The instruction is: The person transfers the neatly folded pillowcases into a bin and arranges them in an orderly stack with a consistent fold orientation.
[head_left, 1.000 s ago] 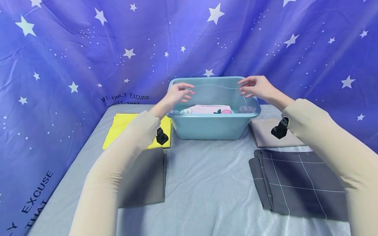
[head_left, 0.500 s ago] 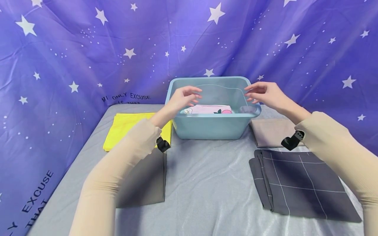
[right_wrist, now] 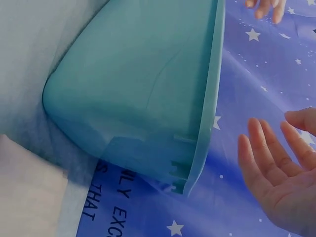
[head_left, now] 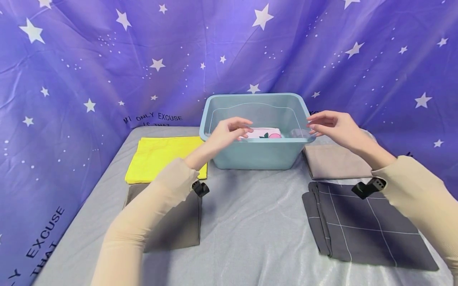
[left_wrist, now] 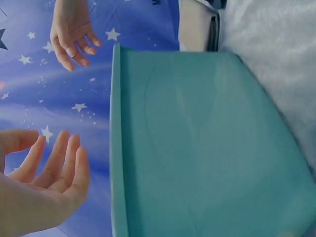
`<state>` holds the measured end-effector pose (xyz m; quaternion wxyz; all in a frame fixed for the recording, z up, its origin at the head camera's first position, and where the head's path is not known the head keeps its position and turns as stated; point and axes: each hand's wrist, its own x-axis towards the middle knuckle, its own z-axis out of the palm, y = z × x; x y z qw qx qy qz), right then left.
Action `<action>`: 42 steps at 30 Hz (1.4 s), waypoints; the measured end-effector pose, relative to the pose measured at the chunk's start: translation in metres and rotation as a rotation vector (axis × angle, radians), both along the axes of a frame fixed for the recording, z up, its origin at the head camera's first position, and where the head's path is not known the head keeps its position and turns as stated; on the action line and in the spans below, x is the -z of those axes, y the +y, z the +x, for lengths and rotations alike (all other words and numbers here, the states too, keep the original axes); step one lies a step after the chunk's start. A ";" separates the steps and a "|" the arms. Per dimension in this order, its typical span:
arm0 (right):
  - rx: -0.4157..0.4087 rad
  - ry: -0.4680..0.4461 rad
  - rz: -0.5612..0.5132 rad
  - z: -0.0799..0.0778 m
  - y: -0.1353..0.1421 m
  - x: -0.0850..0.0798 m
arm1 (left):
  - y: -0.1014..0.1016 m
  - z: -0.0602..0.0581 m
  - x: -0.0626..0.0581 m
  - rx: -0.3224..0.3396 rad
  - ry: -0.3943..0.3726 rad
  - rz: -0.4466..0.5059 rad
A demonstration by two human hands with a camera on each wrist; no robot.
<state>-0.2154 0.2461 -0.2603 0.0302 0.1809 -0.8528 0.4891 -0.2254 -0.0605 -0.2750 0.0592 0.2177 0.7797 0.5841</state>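
A blue-green plastic basin (head_left: 255, 155) stands at the back of the grey-covered surface. Inside it lies a folded pink-and-white cloth (head_left: 266, 133) with a printed pattern. My left hand (head_left: 229, 133) hovers over the basin's front rim, fingers loosely bent and holding nothing; the left wrist view shows this hand (left_wrist: 47, 182) apart from the rim. Beside the basin's right rim, my right hand (head_left: 336, 127) is raised with relaxed fingers and nothing in them. In the right wrist view its palm (right_wrist: 289, 190) shows bare, away from the basin wall (right_wrist: 138, 89).
A folded yellow cloth (head_left: 164, 155) lies left of the basin, with a grey-brown one (head_left: 179, 218) in front of it. To the right are a folded beige cloth (head_left: 332, 161) and a dark grey checked one (head_left: 368, 226). A starry purple curtain (head_left: 229, 31) hangs behind.
Both hands have come back toward me and lower, from over the basin's inside to its front and right rim. The right hand has also drifted rightward, the left slightly right. The cloths stay put.
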 end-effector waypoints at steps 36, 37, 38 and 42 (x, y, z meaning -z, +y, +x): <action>0.067 0.083 -0.002 0.062 0.059 0.044 | 0.044 0.046 0.060 0.086 0.117 0.117; 0.080 0.076 0.002 0.064 0.061 0.045 | 0.046 0.046 0.063 0.084 0.108 0.124; 0.083 0.071 0.000 0.065 0.063 0.047 | 0.048 0.047 0.065 0.079 0.096 0.128; 0.074 0.056 -0.018 0.070 0.072 0.055 | 0.056 0.050 0.075 0.058 0.050 0.140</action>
